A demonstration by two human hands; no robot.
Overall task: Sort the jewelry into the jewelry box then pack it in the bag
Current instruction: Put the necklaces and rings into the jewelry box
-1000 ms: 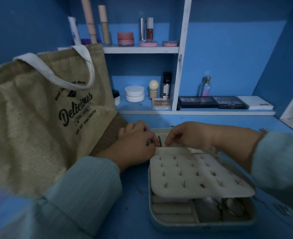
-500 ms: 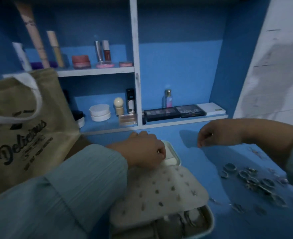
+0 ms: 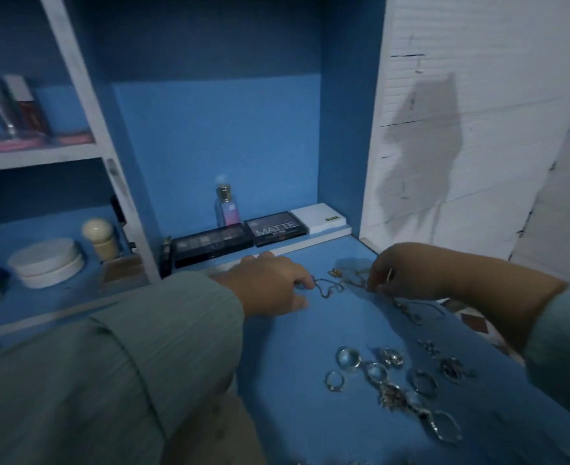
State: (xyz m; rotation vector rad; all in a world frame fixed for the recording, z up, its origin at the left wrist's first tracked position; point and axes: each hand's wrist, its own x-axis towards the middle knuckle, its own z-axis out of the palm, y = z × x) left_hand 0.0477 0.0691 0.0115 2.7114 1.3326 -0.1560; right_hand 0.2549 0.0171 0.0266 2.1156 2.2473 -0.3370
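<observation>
Jewelry remained loose on the blue table (image 3: pixel 293 414) with sorting plainly unfinished: neither the jewelry box nor the bag appeared in view, so packing looked some way off. Beyond the table, a white shelf unit (image 3: pixel 85 129) held cosmetics, with two dark eyeshadow palettes (image 3: pixel 240 238) and a small perfume bottle (image 3: pixel 225 206) along the far ledge. A person in pale green sleeves (image 3: pixel 109 380) reached across from the near left. The left hand (image 3: pixel 270 283) lay low on the table, fingers loosely extended, their tips touching the left end of a thin chain (image 3: pixel 327 288); whether they gripped it could not be told. The right hand (image 3: pixel 404 273), just right of it, had its fingers drawn together in a pinch on what appeared to be a fine chain strand near a small gold piece (image 3: pixel 335 272). Nearer the camera, well apart from both hands, a cluster of silver rings (image 3: pixel 377 370) and ornate pieces (image 3: pixel 407 401) lay untouched, still to be sorted.
</observation>
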